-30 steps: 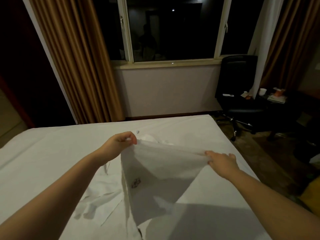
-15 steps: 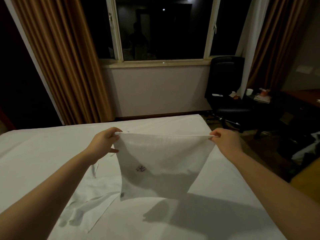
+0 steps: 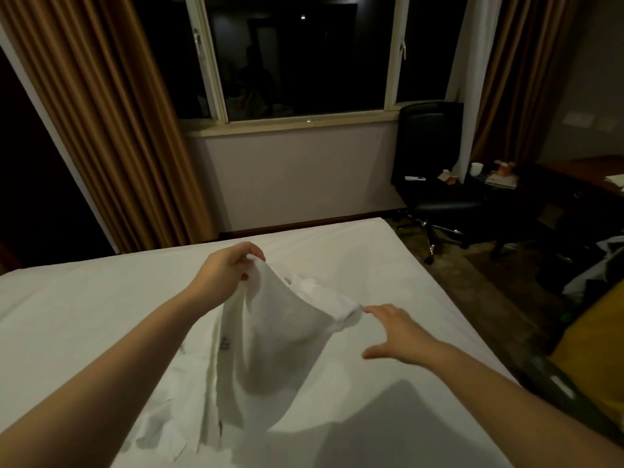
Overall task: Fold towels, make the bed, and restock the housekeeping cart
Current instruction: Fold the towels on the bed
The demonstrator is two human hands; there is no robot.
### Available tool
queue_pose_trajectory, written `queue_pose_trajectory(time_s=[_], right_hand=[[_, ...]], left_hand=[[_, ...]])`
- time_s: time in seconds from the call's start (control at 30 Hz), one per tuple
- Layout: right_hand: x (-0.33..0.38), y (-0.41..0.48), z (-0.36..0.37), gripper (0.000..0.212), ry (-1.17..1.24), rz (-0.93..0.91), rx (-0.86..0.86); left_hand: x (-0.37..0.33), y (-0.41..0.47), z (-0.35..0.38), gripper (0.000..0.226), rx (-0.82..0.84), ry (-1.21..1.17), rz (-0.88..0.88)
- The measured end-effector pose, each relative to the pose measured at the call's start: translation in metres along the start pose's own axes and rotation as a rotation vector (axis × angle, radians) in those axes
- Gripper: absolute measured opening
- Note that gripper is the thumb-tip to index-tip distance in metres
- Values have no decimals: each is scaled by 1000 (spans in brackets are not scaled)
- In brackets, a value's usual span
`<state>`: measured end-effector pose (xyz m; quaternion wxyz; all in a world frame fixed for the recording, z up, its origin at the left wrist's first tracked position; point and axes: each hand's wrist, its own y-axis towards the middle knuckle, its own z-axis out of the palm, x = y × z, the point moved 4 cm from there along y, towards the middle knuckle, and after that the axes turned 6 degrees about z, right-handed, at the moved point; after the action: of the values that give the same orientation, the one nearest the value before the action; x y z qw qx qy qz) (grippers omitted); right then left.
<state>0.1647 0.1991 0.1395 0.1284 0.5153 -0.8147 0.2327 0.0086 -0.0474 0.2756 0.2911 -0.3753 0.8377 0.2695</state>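
A small white towel point(image 3: 270, 342) with a dark mark near its left edge hangs over the white-sheeted bed point(image 3: 84, 315). My left hand point(image 3: 226, 275) pinches its top corner and holds it up. My right hand point(image 3: 398, 332) is lower, fingers spread, with the fingertips at the towel's right corner; I cannot tell if it still grips. The towel sags between the hands and its lower end rests on the sheet. More white cloth point(image 3: 162, 440) lies flat under it at the left.
A black office chair point(image 3: 432, 184) stands past the bed's right corner, beside a dark desk point(image 3: 574, 184) with a cup and small items. Brown curtains point(image 3: 111, 130) flank a dark window. Something yellow point(image 3: 594, 352) sits at the right edge.
The towel was stretched taut and level between both hands. Now my right hand has dropped and opened, and the towel sags from my left hand.
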Motion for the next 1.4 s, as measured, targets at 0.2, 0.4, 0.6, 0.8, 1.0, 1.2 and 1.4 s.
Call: queue_pose_trajectory(time_s=[0.2,0.4,0.6,0.8,1.0,1.2,1.4], right_hand=[[50,12,49,107,7,-43,58],[145,26,46,89,-38,-277,125],[117,25,35,29,139,-217,186],[29,23,10,29,125,-36,41],[10,35,-31,12,133,-49,-188],[24,97,-105,41,-160,-69,-276],[26,112,-175,37,-267,-185,-542]], left_hand=[[2,-14,-12,44,92,20,58],[5,-36,-25,48,135,-110,64],[29,-48,-45,41,-70,-216,1],[52,-47,-38,38,-154,-329,-98],[76,-22,-30,31,-215,-526,-254],[97,53,-21,29,-160,-515,-347],[79,102,-21,27,-215,-488,-245]])
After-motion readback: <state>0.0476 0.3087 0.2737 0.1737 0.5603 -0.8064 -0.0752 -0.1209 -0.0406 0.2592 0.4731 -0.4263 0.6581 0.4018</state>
